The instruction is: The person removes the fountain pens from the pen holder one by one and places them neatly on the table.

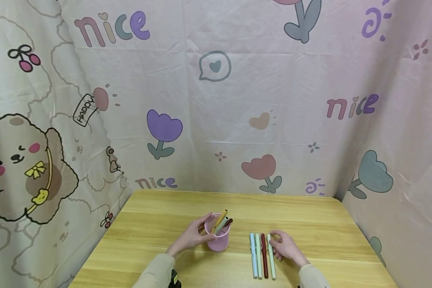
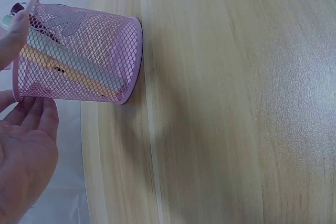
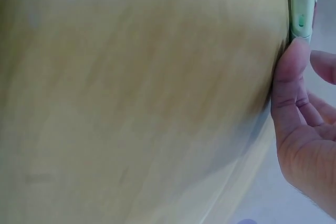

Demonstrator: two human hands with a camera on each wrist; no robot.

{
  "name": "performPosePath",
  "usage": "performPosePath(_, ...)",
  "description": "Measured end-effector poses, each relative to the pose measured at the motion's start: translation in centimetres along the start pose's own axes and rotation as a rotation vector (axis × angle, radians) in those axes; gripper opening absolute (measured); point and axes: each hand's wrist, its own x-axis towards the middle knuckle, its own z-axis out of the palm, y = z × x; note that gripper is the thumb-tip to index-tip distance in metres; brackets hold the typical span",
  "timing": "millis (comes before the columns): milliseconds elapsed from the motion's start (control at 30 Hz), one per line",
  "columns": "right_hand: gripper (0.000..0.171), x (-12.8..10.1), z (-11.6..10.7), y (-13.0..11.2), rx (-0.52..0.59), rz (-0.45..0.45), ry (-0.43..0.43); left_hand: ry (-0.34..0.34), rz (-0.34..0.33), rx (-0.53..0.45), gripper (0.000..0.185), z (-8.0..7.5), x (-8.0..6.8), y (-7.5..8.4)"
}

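A pink mesh pen cup (image 1: pixel 220 243) is held at its rim by my left hand (image 1: pixel 192 236), the thumb on the near side and the fingers around the far side. Several pens stand in it, among them an orange one (image 1: pixel 221 219) and a dark brown one (image 1: pixel 229 221). In the left wrist view the cup's mesh wall (image 2: pixel 79 51) shows pens leaning inside. My right hand (image 1: pixel 286 247) has its thumb and forefinger at the upper end of a light green pen (image 1: pixel 271 260), the rightmost of a row. In the right wrist view the thumb covers that pen's end.
Left of that pen lie a dark red pen (image 1: pixel 264 256), another light green pen (image 1: pixel 259 256) and a light blue pen (image 1: pixel 253 256), side by side on the wooden table (image 1: pixel 147 224). A patterned curtain (image 1: pixel 216 120) hangs behind the table's back edge.
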Motion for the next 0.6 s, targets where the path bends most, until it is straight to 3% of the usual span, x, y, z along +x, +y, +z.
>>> performPosePath(300, 0.05, -0.2, -0.1, -0.3, 0.016, 0.001, 0.008, 0.0, 0.005, -0.006, 0.089, 0.0, 0.0, 0.1)
performPosePath(600, 0.046, -0.3, 0.3, -1.2, -0.038, 0.005, 0.146, -0.003, 0.015, 0.013, 0.088, 0.0, 0.0, -0.2)
